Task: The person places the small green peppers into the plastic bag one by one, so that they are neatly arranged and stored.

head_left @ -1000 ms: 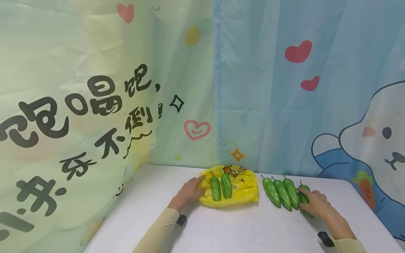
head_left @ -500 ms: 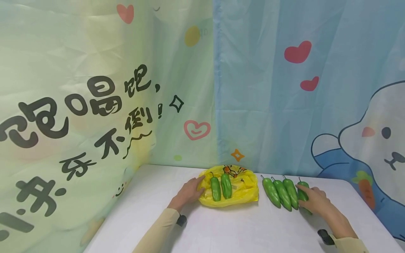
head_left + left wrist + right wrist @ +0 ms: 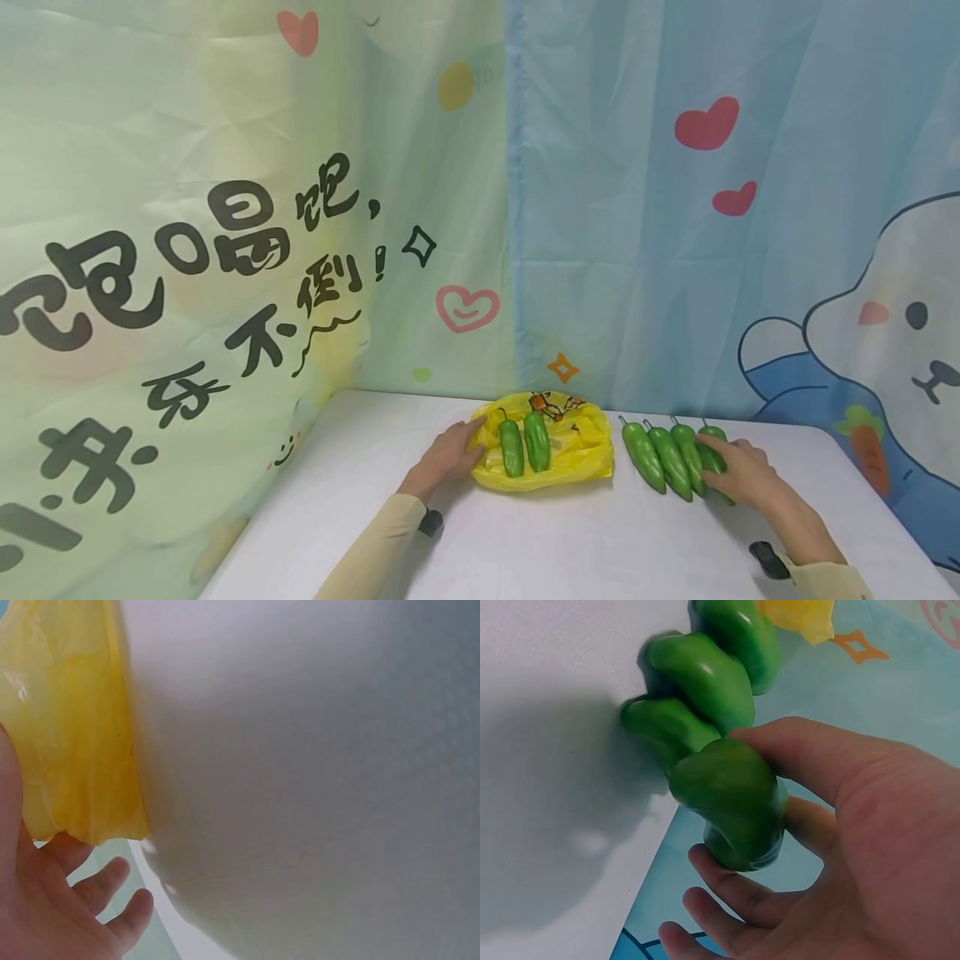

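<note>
My left hand holds the left edge of a yellow plastic bag. In the left wrist view the thumb lies in front of the plastic, while part of the fingers is hidden behind it. Two green peppers, one left of the other, lie in the bag. To the right, my right hand grips another green pepper between thumb and fingers. That pepper sits against the right end of a row of three more green peppers, stems pointing to the back.
A white table carries everything. Behind it hangs a printed curtain with hearts, lettering and a cartoon animal. The bag stands close to the table's back edge, left of the pepper row.
My right hand has moved the gripped pepper left, from a gap beside the row to up against it. The left hand and the bag have stayed still.
</note>
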The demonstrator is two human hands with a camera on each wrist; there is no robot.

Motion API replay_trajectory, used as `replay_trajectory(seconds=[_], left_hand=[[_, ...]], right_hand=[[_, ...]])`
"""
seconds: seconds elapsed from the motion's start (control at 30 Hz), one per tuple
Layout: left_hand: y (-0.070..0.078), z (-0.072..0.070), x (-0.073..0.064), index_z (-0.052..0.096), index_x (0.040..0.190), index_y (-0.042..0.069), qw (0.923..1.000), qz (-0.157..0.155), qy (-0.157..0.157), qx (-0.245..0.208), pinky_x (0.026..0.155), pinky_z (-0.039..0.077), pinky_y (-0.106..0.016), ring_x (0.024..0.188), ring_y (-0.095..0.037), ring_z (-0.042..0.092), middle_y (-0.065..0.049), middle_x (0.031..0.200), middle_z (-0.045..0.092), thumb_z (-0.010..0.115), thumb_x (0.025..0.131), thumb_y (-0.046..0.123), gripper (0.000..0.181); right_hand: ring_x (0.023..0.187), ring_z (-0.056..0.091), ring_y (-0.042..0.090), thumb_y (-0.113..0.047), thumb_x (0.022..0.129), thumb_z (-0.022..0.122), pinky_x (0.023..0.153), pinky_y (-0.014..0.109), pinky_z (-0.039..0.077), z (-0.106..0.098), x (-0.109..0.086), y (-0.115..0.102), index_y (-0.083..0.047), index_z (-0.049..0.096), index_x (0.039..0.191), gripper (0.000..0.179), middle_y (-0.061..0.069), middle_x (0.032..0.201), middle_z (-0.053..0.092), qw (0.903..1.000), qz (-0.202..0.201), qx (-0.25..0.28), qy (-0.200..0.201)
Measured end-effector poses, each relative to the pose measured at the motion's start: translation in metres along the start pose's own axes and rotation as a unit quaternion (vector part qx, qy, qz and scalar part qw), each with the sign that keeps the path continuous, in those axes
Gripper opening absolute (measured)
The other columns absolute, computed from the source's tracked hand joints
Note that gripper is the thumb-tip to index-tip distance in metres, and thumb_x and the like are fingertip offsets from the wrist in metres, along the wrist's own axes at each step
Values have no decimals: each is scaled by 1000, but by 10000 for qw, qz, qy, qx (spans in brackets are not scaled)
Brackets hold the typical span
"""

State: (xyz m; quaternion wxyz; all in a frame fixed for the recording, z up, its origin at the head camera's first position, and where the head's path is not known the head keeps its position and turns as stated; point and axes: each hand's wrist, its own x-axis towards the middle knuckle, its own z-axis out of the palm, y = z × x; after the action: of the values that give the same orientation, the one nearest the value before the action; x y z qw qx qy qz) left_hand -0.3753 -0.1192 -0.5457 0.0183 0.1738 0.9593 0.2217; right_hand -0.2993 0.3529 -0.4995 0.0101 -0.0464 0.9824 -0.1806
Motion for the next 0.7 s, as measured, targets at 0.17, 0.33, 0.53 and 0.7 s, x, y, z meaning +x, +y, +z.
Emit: replay_trajectory(seconds=[0.17, 0.33, 0.53, 0.7], left_hand=[[0, 0, 0, 41, 154, 16, 10000, -22, -11, 1, 119, 37, -54, 142, -39, 44, -16, 151, 51, 53, 101, 31, 56], [2, -1, 0, 41, 154, 17, 10000, -86, -43, 23, 119, 37, -53, 143, -38, 44, -16, 151, 51, 53, 101, 32, 56], [3, -1, 0, 41, 154, 17, 9999, -100, -44, 25, 119, 37, -53, 143, -38, 44, -16, 151, 51, 53, 101, 32, 56], [3, -1, -1, 41, 153, 16, 10000, -56, -17, 34, 119, 37, -53, 142, -38, 44, -16, 150, 51, 53, 101, 31, 56]], right_hand=[[100, 53, 55, -24, 87, 73, 73, 64, 52, 1, 1, -2, 4, 46, 141, 66, 44, 115, 49, 10000, -60, 13, 23], [102, 52, 57, -25, 88, 72, 75, 66, 52, 2, 0, -7, 4, 45, 142, 67, 45, 118, 47, 10000, -41, 68, -11], [99, 53, 54, -24, 88, 71, 71, 60, 53, 2, -1, -13, 4, 45, 142, 66, 44, 115, 48, 9998, -130, 145, -5], [101, 53, 55, -21, 88, 71, 72, 62, 53, 4, 0, -18, 4, 45, 143, 66, 44, 117, 48, 9997, -174, 198, -11]])
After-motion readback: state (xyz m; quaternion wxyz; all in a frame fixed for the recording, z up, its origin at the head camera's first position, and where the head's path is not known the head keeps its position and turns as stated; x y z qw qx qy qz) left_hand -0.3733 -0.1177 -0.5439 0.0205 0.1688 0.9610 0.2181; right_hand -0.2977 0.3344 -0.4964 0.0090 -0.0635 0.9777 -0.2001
